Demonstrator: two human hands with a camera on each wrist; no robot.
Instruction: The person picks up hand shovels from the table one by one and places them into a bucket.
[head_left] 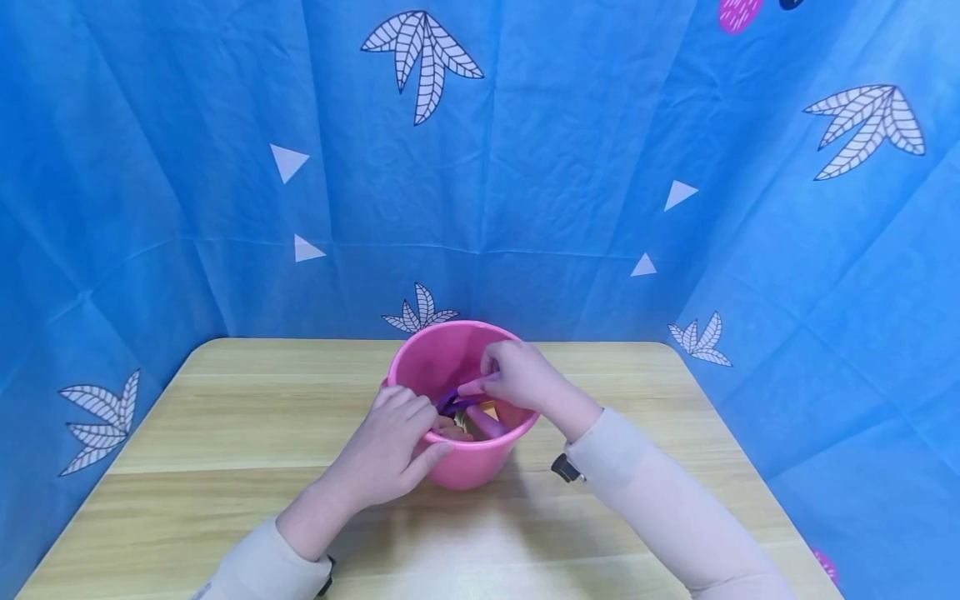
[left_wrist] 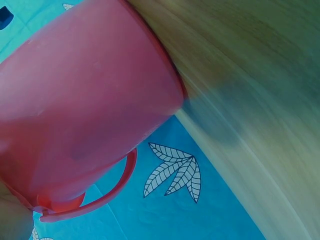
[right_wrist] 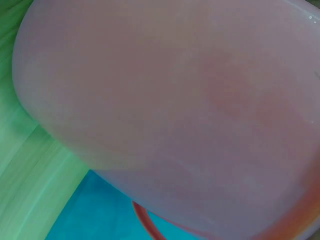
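Observation:
A pink bucket stands on the wooden table; its outer wall fills much of the left wrist view. My left hand grips the near left rim, fingers over the edge and thumb along the outside. Reaching over the right rim, my right hand pinches a slim pink piece inside the bucket. Below it lie a purple item, a thick pink handle-like piece and something yellow. The wall and both hands partly hide these contents. The right wrist view is mostly bucket wall.
The wooden table has rounded far corners. Blue cloth with white leaf and triangle prints hangs behind it and along both sides. A loop handle sticks out from the bucket's side.

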